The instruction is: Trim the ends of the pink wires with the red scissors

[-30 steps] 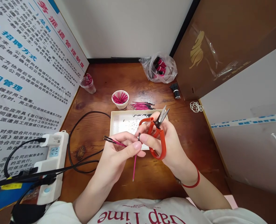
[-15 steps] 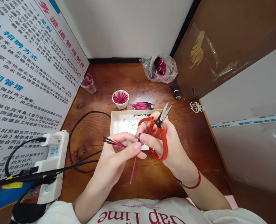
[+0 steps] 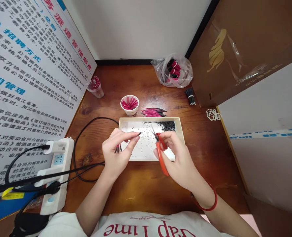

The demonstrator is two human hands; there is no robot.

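My left hand (image 3: pixel 118 148) is closed over the left part of a white tray (image 3: pixel 151 159), with a short black tip (image 3: pixel 139 134) between thumb and forefinger. Several pink wires with black ends (image 3: pixel 118 148) are tucked in the same hand, partly hidden by the fingers. My right hand (image 3: pixel 177 158) holds red-handled scissors (image 3: pixel 162 158) by the handles, blades pointing away from me over the tray. The blades are apart from the left fingertips. In the tray lie scattered bits and a pile of black pieces (image 3: pixel 168 125).
Behind the tray are a paper cup of pink wires (image 3: pixel 129 105) and a row of pink wires (image 3: pixel 154 112). Farther back are a plastic cup (image 3: pixel 95 87), a plastic bag (image 3: pixel 173 72) and a black bundle (image 3: pixel 190 96). Cables and a power strip (image 3: pixel 58 177) lie left.
My hands have moved apart. The scissors have swung from pointing up and right to pointing over the tray, and the pink wire that hung below my left fingers no longer shows there.
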